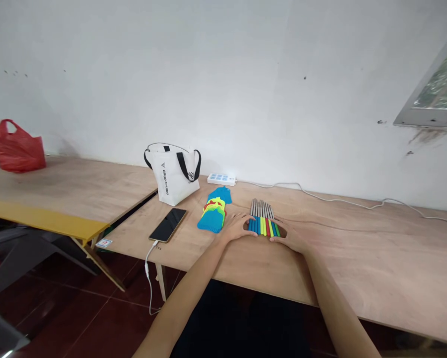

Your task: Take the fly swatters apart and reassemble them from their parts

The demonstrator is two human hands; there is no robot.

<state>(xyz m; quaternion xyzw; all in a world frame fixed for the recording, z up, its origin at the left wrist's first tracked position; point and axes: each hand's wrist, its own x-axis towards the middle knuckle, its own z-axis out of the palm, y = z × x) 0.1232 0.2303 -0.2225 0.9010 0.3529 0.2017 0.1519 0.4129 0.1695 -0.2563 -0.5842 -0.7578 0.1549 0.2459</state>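
Note:
A row of several metal tools with coloured handles (263, 219) lies on the wooden table (358, 248), blades pointing toward the wall. My left hand (237, 226) rests flat on the table against the left side of the row, fingers stretched out. My right hand (288, 237) lies against the right side, fingers extended along the handles. Both hands flank the row and hold nothing lifted. A stack of blue, yellow and red mesh pieces (214, 211) sits just left of my left hand.
A black phone (168, 224) on a white cable lies left of the mesh stack. A white tote bag (173, 174) and a power strip (221, 179) stand near the wall. A second table (59, 194) with a red plastic bag (16, 146) is at left.

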